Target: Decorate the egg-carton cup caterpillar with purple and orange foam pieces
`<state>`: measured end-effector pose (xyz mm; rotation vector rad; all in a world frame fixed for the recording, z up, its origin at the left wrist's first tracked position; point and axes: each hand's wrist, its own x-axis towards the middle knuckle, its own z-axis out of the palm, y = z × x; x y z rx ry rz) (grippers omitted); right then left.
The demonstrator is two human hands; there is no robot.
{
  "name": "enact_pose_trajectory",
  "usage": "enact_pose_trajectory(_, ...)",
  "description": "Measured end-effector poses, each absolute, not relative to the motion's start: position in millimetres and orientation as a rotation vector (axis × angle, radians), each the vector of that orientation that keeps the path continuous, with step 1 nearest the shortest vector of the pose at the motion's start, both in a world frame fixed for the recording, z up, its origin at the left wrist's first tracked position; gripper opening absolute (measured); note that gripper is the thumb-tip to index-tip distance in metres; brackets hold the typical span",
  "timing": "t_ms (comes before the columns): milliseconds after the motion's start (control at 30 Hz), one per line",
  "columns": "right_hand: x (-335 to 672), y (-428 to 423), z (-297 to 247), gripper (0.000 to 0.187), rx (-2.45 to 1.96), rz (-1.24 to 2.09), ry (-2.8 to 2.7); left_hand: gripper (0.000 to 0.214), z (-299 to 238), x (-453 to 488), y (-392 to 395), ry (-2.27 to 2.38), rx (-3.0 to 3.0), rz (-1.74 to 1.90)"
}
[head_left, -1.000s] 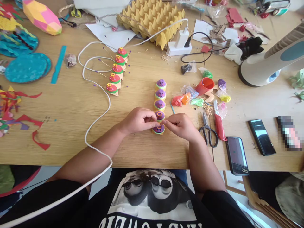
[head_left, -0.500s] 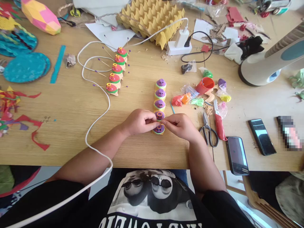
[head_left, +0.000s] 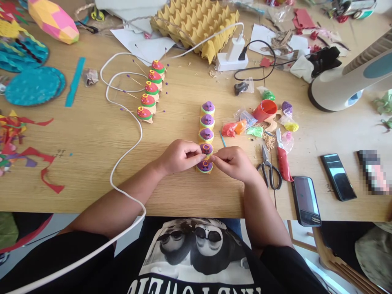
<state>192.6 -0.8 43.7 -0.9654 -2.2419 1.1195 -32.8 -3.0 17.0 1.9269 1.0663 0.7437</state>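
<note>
A strip of egg carton (head_left: 207, 127), its bumps capped with purple clay and small face-like details, lies lengthwise in front of me. Orange clay rings (head_left: 206, 148) mark the two nearest bumps. My left hand (head_left: 181, 157) comes in from the left with thumb and forefinger pinched over the gap between those bumps. From the right, my right hand (head_left: 234, 162) is pinched too, its fingertips at the strip's edge. Whatever sits in either pinch is too small to make out. A second strip (head_left: 150, 92), with red and green clay and pins stuck in its sides, stands further left.
Right of the strip are bagged clay lumps (head_left: 233, 129), a red cup (head_left: 265, 110), scissors (head_left: 269, 168), a red-handled knife (head_left: 284, 157) and phones (head_left: 306, 201). A white cable (head_left: 139, 143) loops across the left side. Behind lie a yellow egg tray (head_left: 196, 24) and a power strip (head_left: 232, 62).
My fingertips have drawn slightly apart above the strip, leaving a small gap between the two hands. Both hands stay pinched, and the strip is where it was.
</note>
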Motion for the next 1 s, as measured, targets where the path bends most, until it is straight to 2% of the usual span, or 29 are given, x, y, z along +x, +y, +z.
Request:
enact_pose_trajectory(400,193.0,-1.7,44.6,0.046,-1.015,1.212,-2.18,0.033,15.8,-33.1,-2.2,1.044,1.952,0.688)
enact_pose_trajectory(600,191.0,-1.3,47.1,0.041,-1.003,1.525,-2.032,0.036,20.6,-32.9,-3.5,1.068,1.903,0.779)
enact_pose_trajectory(767,189.5,1.2,43.5,0.045,-1.009,1.829,-1.751,0.036,21.5,-32.6,-3.9,1.102,1.897,0.862)
enact_pose_trajectory(1000,191.6,2.6,40.4,0.046,-1.089,1.965,-1.697,0.037,20.0,-32.8,-3.7,1.117,1.908,0.872)
